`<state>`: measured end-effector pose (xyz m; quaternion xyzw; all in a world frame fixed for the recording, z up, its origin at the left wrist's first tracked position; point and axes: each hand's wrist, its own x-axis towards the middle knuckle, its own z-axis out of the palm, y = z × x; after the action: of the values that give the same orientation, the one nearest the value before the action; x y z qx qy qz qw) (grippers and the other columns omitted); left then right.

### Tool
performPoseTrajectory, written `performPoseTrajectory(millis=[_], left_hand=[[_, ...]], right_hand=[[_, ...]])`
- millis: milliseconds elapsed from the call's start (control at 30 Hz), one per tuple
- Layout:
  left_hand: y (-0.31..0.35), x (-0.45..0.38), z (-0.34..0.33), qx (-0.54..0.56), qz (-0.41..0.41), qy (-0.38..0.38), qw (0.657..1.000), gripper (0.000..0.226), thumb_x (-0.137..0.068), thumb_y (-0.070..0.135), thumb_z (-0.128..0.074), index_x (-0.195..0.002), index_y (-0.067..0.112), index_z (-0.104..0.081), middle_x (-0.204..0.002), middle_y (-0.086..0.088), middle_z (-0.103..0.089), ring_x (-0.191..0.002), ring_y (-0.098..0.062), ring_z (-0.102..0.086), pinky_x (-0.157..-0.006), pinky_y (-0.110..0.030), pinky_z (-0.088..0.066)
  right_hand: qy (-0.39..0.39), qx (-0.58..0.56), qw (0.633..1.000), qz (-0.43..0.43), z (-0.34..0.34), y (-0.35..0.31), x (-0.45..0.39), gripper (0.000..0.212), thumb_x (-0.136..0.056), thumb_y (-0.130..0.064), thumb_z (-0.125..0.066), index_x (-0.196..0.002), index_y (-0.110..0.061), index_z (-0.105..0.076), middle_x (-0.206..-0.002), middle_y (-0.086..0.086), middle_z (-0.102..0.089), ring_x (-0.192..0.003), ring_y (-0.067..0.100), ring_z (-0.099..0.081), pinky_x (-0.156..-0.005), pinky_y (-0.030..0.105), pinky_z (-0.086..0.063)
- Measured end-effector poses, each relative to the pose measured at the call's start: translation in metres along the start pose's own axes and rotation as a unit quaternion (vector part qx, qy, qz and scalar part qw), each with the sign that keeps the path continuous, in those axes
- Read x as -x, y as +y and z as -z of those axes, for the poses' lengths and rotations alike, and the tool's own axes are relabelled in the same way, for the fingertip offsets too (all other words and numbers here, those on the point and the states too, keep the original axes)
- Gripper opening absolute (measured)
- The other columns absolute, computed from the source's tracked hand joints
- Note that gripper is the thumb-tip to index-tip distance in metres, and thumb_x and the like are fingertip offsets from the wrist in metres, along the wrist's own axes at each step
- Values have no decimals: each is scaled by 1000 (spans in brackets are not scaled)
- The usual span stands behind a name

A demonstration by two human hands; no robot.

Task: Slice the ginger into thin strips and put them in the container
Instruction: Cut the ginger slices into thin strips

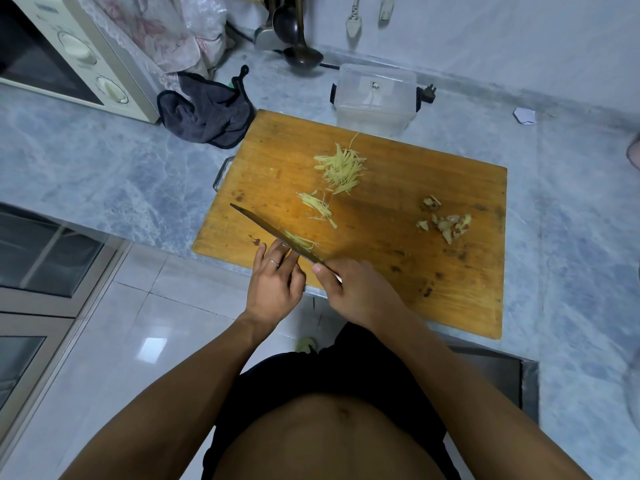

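A wooden cutting board (398, 216) lies on the marble counter. A pile of thin ginger strips (341, 169) sits at its middle back, with a smaller bunch (317, 207) nearer me. More ginger strips (300, 241) lie on the blade of a knife (268, 228), which my right hand (349, 289) grips by the handle at the board's near left corner. My left hand (275, 280) reaches its straight fingers to the blade's left side. A clear plastic container (375, 95) stands just behind the board. Ginger peel scraps (446, 221) lie at the board's right.
A dark cloth (207, 110) lies left of the board, beside a cream microwave (69, 53). Ladles (298, 39) hang at the back wall. The counter edge runs under the board's near side, with tiled floor (131, 341) below to the left.
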<state>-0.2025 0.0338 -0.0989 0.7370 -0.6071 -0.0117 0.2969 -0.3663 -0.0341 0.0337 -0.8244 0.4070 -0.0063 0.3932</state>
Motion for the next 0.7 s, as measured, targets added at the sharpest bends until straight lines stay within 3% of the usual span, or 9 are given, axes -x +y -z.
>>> performPoseTrajectory(millis=[200,400,533,700], left_hand=[[-3,1,-3,-3,14,-15,1000,34,-94,18,-44,-108,0,-70,-113,-19,-64,-121,-37,-56,-102,-58,-38],[-5,2,-1,2,4,-29,1000,36,-97,19,-42,-114,0,-68,-115,-18,-65,-121,-39,-56,-105,-57,-36],[-5,1,0,9,18,-30,999,37,-97,20,-41,-115,0,-67,-115,-19,-64,-120,-38,-55,-105,-57,-37],[-2,0,2,8,22,-31,999,38,-94,20,-43,-118,2,-67,-116,-20,-63,-121,-38,-54,-106,-57,-36]], right_hand=[[2,-2,1000,-2,-7,1,-11,34,-105,-39,-40,-79,-20,-52,-62,-2,-45,-67,25,-47,-52,21,-33],[3,2,1000,8,-3,4,-9,44,-105,-40,-40,-63,-26,-36,-58,-1,-41,-55,15,-41,-48,25,-26],[7,0,1000,14,-5,5,-7,44,-104,-40,-41,-64,-22,-37,-58,2,-43,-56,21,-43,-50,32,-26],[24,-8,1000,10,-10,2,-7,43,-104,-37,-43,-64,-24,-39,-58,-1,-44,-57,21,-43,-48,21,-27]])
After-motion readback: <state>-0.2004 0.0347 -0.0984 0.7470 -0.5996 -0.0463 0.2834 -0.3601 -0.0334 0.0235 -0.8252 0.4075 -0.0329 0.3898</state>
